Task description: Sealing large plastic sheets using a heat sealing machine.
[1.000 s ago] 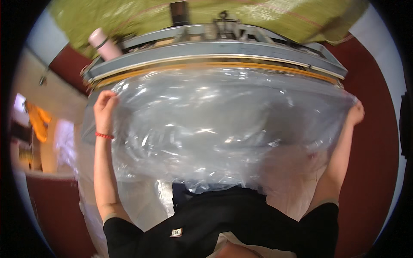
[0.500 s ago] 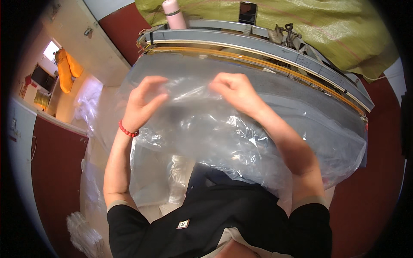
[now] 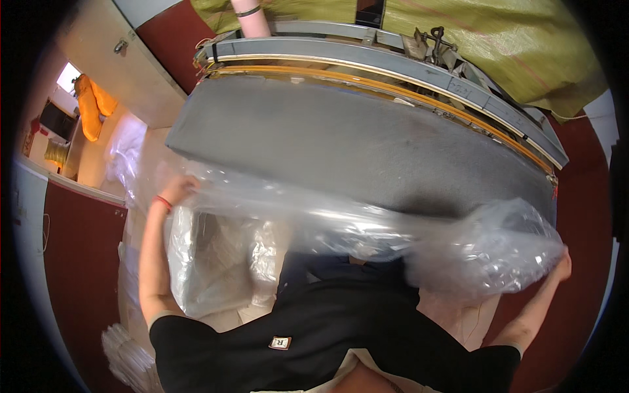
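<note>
A wide sheet of clear plastic film [image 3: 341, 219] stretches between my two hands, across the near edge of a grey padded work surface [image 3: 314, 137]. At the left, my left hand [image 3: 180, 190], below a red bead bracelet, is closed on one end of the film. Far out to the right, my right hand [image 3: 562, 265] grips the other end, where the film bunches into a crumpled, shiny mass. Part of the film hangs down in front of my dark clothes.
Behind the surface runs a long metal sealing bar [image 3: 314, 51] with an orange strip [image 3: 308, 73]. A pink bottle [image 3: 251, 18], a clamp [image 3: 436, 44] and green woven sheeting [image 3: 498, 46] are at the back. Folded plastic [image 3: 213, 275] lies below on the left.
My hands have moved apart, the left one down and left, the right one far to the right. The film has been drawn toward me, uncovering the grey surface.
</note>
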